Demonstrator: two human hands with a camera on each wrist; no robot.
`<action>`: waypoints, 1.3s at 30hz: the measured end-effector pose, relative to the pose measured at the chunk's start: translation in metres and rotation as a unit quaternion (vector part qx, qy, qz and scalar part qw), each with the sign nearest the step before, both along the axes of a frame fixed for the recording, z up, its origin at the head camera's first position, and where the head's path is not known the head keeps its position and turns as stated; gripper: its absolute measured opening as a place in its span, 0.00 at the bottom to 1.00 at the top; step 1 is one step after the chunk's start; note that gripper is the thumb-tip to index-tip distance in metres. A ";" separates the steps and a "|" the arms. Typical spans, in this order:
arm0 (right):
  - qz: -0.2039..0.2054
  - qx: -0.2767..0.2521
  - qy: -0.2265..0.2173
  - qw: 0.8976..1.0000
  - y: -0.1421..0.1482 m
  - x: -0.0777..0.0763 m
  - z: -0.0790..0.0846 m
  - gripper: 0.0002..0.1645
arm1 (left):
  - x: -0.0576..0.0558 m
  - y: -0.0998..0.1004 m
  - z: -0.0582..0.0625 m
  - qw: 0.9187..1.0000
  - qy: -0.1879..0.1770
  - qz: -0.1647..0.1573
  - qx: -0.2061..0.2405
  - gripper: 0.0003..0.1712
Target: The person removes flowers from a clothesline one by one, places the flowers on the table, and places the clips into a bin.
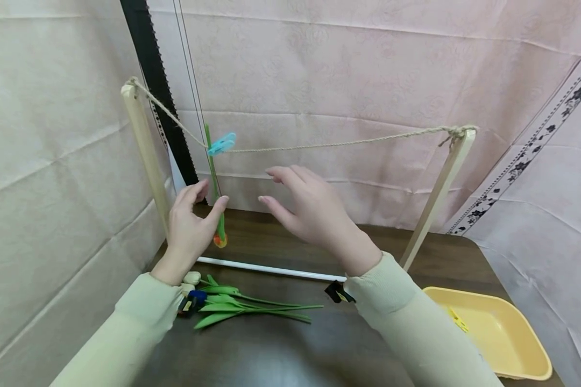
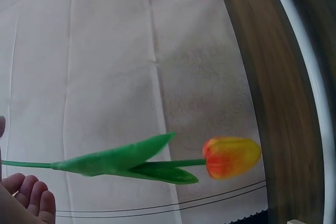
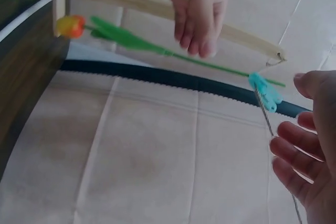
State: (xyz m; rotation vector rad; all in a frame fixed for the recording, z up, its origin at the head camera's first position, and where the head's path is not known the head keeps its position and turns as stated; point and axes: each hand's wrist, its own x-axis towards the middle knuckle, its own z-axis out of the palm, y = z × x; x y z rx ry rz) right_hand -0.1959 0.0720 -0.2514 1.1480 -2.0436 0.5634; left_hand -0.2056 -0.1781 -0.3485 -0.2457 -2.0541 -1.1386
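An orange-and-yellow artificial tulip (image 2: 231,157) hangs head down from a rope (image 1: 339,144), its green stem held there by a blue clothespin (image 1: 222,144). Beside the stem, below the clothespin, is my left hand (image 1: 190,220), thumb and fingers parted. The right wrist view shows a gap between that hand and the stem (image 3: 210,65). My right hand (image 1: 314,209) is raised to the right of the flower, under the rope, with its thumb and fingers apart and nothing held. From the right wrist, the blue clothespin (image 3: 264,92) appears just past the fingertips.
Two wooden posts (image 1: 438,199) carry the rope, and a white rod (image 1: 271,270) runs low between them. Several more tulips with green leaves (image 1: 222,307) lie on the dark table. A yellow tray (image 1: 523,344) at the right holds a yellow clothespin (image 1: 457,319).
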 end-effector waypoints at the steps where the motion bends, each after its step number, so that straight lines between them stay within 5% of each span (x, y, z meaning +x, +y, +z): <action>1: 0.003 -0.006 0.005 1.000 -0.004 -0.001 0.002 0.25 | -0.001 0.000 0.001 1.000 -0.003 -0.002 -0.001 0.31; 13: -0.010 -0.005 0.036 0.999 -0.044 -0.012 0.025 0.29 | -0.004 -0.001 0.010 1.000 0.009 -0.021 -0.011 0.23; 17: -0.074 0.043 -0.003 0.996 -0.054 -0.018 0.038 0.33 | -0.010 -0.002 0.013 1.000 0.001 -0.024 -0.002 0.22; 22: -0.182 0.131 -0.048 0.973 -0.073 -0.026 0.049 0.33 | -0.012 -0.001 0.016 0.999 -0.029 -0.027 0.014 0.20; 28: -0.245 0.173 -0.034 0.954 -0.086 -0.031 0.046 0.26 | -0.013 -0.001 0.015 0.999 -0.019 -0.022 0.017 0.14; 39: -0.218 0.114 -0.009 0.969 -0.088 -0.031 0.041 0.20 | -0.015 0.001 0.016 1.000 -0.017 -0.022 0.007 0.13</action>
